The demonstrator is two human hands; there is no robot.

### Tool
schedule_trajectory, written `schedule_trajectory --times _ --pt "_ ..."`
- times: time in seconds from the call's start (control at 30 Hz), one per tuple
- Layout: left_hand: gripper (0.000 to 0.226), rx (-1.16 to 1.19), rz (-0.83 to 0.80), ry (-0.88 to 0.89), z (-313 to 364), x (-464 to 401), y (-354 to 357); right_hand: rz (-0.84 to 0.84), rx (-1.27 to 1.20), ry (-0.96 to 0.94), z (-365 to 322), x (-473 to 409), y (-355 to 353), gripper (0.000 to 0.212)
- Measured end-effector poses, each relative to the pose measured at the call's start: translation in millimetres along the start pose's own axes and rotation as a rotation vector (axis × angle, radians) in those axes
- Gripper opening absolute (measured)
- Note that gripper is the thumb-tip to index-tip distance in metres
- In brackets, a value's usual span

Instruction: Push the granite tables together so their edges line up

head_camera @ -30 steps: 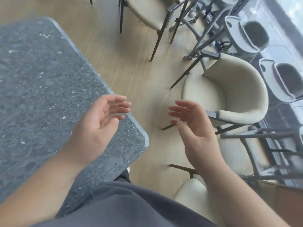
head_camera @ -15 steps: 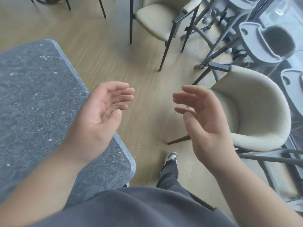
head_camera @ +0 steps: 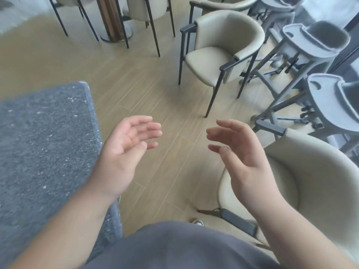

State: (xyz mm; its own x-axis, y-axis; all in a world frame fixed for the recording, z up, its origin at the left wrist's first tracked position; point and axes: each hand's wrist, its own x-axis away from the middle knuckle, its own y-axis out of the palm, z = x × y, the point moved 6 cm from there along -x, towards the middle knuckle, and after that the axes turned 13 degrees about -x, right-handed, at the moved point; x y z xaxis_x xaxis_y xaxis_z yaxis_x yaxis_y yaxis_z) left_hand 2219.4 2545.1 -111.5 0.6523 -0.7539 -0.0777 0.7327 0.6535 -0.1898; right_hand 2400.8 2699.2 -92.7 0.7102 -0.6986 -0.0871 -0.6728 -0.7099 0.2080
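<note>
One dark speckled granite table [head_camera: 42,144] fills the left side of the head view, its rounded far corner near the upper middle left. No second granite table shows. My left hand [head_camera: 124,152] hovers just right of the table's long edge, palm turned inward, fingers relaxed and holding nothing. My right hand [head_camera: 242,156] is raised opposite it over the floor, palm facing left, fingers loosely bent and empty. Neither hand touches the table.
A beige armchair [head_camera: 310,171] stands close at the lower right, another [head_camera: 219,55] farther back. Grey high chairs [head_camera: 310,47] line the right side by the window. More chair legs and a wooden post [head_camera: 110,18] stand at the top. Wooden floor [head_camera: 155,90] lies between.
The view has swung up and to the right, so the table has slid left and more chairs appear. Both hands stay raised and empty, now off the table over the floor.
</note>
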Motion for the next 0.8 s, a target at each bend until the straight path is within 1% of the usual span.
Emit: schedule_trajectory --times 0.1,0.2,0.37,0.53,0.7,0.8 --pt "0.041 -0.022 0.022 -0.019 -0.9 -18.0 6.8 0.017 -0.035 -0.001 2.2 -17.0 -7.9 0.044" --pt "0.042 -0.009 0.040 -0.043 -6.6 -45.4 10.4 -0.004 -0.028 0.023 6.5 -45.3 -8.5 0.043" --pt "0.041 0.010 0.096 -0.022 -20.5 -108.7 -6.4 -0.026 0.008 0.002 12.9 -120.0 7.0 0.042" --pt "0.042 0.015 0.148 -0.025 -46.8 -205.9 -52.3 -0.070 0.041 -0.001 36.6 -234.8 51.8 0.043" --pt "0.043 0.004 0.177 -0.103 -71.2 -313.7 -125.0 -0.119 0.041 0.031 60.6 -362.4 120.2 0.044" --pt "0.041 -0.014 0.184 -0.087 -72.0 -368.7 -167.2 -0.128 0.014 -0.022 58.8 -429.7 156.0 0.044"
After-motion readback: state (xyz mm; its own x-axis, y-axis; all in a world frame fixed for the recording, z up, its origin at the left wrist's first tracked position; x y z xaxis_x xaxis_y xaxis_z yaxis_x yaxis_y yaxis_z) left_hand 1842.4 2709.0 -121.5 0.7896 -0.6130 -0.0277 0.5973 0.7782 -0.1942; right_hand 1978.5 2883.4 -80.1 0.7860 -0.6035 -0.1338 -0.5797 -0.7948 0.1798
